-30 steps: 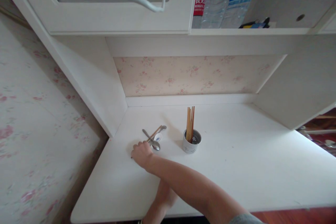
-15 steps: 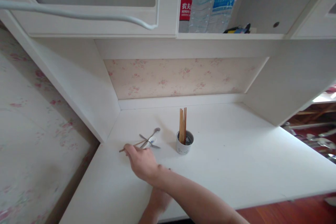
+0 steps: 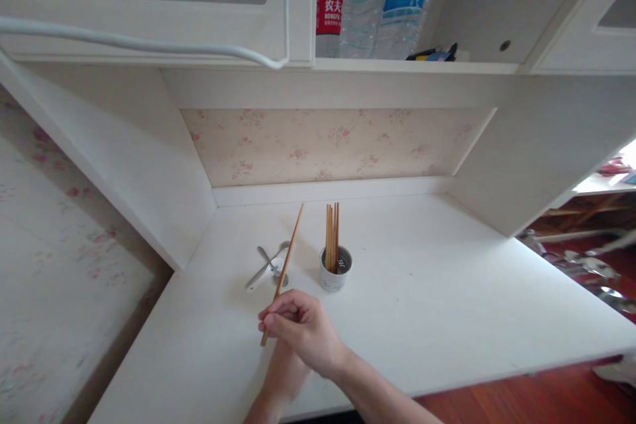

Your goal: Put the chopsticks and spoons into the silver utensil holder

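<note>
My right hand (image 3: 301,331) pinches one wooden chopstick (image 3: 289,248) near its lower end and holds it tilted, tip pointing up and away, above the white desk (image 3: 447,291). Just beyond it lie metal spoons (image 3: 268,264) and a small white spoon, crossed in a little pile. To their right stands a white perforated holder (image 3: 334,276) with several upright chopsticks (image 3: 332,233) in it. My left hand (image 3: 282,371) rests at the desk's front edge under my right hand, its fingers hidden.
Water bottles (image 3: 377,0) and small items stand on the shelf above the desk. A white cable (image 3: 149,46) runs across the cabinet front. White side panels wall in the desk left and right; flowered wallpaper is behind. Clutter shows on the floor at the far right.
My right hand has picked the chopstick up from the spoon pile, drawn back toward me and raised the stick's tip. The view has shifted slightly to the right.
</note>
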A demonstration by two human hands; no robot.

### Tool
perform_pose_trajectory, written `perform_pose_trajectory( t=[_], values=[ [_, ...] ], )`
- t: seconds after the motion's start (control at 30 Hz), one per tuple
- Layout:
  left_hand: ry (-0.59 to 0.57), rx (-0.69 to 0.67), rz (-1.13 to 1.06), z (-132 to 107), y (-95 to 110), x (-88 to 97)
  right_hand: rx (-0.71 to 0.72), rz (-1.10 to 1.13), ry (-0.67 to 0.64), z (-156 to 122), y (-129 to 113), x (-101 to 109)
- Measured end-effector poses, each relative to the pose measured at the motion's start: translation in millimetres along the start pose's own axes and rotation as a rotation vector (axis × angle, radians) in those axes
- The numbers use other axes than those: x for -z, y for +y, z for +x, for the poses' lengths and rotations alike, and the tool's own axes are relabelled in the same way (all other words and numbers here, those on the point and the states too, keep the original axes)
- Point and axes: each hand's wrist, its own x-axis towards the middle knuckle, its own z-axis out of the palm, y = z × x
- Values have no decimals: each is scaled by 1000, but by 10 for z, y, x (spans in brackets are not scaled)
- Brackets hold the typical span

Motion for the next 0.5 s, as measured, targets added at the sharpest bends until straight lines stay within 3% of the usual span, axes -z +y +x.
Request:
perform_pose_trajectory(
  t=[0.2, 0.4, 0.5],
  values=[
    [-66, -57, -6, 44, 187, 105, 45, 1, 23, -201, -257, 314],
    [-140, -63, 71, 53, 256, 144, 48, -136, 179, -137, -602, 667],
    [-143, -66, 85, 53, 264, 145, 130, -258, 321, -29, -727, 911]
  ],
)
